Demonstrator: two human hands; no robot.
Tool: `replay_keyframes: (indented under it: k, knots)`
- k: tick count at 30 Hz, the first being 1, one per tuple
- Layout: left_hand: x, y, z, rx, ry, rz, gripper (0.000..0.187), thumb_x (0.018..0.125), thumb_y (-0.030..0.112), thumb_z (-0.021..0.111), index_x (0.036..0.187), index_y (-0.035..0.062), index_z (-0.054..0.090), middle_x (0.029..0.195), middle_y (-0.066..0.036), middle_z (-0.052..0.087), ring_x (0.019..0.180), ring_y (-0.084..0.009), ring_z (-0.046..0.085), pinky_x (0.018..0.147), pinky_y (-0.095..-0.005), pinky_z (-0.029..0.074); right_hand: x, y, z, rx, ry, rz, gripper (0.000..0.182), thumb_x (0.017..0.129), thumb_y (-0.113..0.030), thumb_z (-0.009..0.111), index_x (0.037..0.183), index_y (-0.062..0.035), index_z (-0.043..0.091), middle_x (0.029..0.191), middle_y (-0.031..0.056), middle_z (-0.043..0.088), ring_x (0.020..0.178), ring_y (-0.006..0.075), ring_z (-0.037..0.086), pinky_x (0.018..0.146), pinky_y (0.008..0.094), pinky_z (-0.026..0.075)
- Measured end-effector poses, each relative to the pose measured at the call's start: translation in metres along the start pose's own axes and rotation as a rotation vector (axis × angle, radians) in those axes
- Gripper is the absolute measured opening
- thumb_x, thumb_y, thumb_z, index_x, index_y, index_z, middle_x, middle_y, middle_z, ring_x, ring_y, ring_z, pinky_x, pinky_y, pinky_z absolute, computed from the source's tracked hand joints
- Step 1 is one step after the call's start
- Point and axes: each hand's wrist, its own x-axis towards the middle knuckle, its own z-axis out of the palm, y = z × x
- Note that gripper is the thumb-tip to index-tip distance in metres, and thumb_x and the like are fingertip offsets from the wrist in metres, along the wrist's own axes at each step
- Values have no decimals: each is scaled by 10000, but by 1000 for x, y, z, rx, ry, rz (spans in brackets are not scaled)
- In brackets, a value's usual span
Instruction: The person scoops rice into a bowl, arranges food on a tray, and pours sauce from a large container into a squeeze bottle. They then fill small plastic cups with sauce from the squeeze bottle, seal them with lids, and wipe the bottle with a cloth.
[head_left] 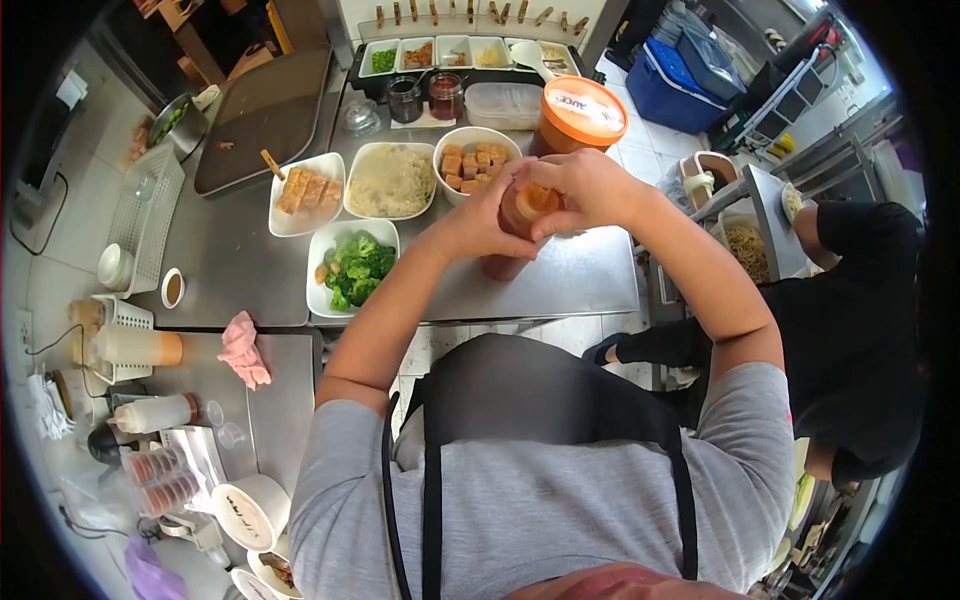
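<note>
Both hands are around a bottle (505,266) of reddish-orange sauce near the steel counter's front edge. My left hand (478,218) wraps its side, and my right hand (585,190) is closed at its orange top. Just behind them stands a white bowl of brown cubes (470,165). Left of that are a container of pale grains (390,180), a dish of browned slabs (307,195) with a clothespin on it, and a square bowl of broccoli (355,268). An orange tub (580,112) with a labelled lid is behind my right hand.
At the back stand a topping tray (468,75) and two dark jars (405,100). A brown tray (262,120) lies back left, with a pink cloth (243,350) on the left counter. Another person (850,320) in black stands close on the right.
</note>
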Motion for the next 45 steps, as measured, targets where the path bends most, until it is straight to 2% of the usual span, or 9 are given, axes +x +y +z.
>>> replay_keyframes:
  k: [4,10,12,19,22,28,39,42,45]
  knots:
    - [2,-3,9,-37,54,20,847,498,255,793,1179,39,338,1091,-150,491,1030,-244,479,869,-350,381,0,-10,8,-12,-49,293,538,664,-505,606,960,-70,492,695,138,587,624,318,576,564,387,452]
    - [-3,10,58,86,615,32,797,508,239,785,1149,40,355,977,-148,545,878,-287,553,747,-364,449,1,-40,24,-121,118,691,506,671,-489,602,912,-59,489,650,134,588,595,312,584,543,373,470]
    - [-4,10,59,54,586,39,819,493,248,789,1155,43,353,1001,-146,538,904,-302,537,780,-369,434,0,-41,28,-130,157,763,515,662,-493,614,904,-61,474,666,123,592,578,311,583,519,355,472]
    - [16,4,-13,68,-108,224,880,449,285,802,1171,58,354,1078,-125,496,1013,-285,472,899,-355,352,-8,-25,14,-40,62,338,485,662,-466,616,900,-61,494,630,117,579,563,304,570,505,371,453]
    - [20,4,-13,-132,-324,19,850,453,266,802,1155,57,372,1068,-113,496,1002,-245,478,886,-333,362,-7,-21,14,-27,57,286,479,663,-462,617,897,-64,489,630,114,575,561,307,564,499,375,447]
    - [1,15,13,-183,35,-42,761,485,217,794,1115,49,399,1020,-113,518,967,-212,501,842,-313,396,-6,-30,22,-53,99,428,449,673,-446,594,838,-46,476,639,127,576,572,311,568,520,377,456]
    - [-5,21,34,-29,299,27,701,498,237,790,1060,29,426,940,-136,553,863,-244,563,733,-312,452,-1,-55,38,-281,230,767,428,662,-416,613,884,-71,493,588,81,577,541,291,583,505,367,477]
    - [-6,20,34,-41,273,-5,766,508,246,791,1118,28,381,991,-144,530,909,-245,542,769,-320,439,4,-62,32,-177,178,895,498,626,-461,630,841,-37,484,717,158,574,658,302,580,594,389,475]
    - [-8,-3,36,-284,200,53,909,513,265,797,1220,34,275,1095,-156,458,997,-246,484,837,-333,402,-13,-57,26,-36,290,595,744,552,-497,706,1078,-45,437,951,187,531,873,279,559,750,373,456]
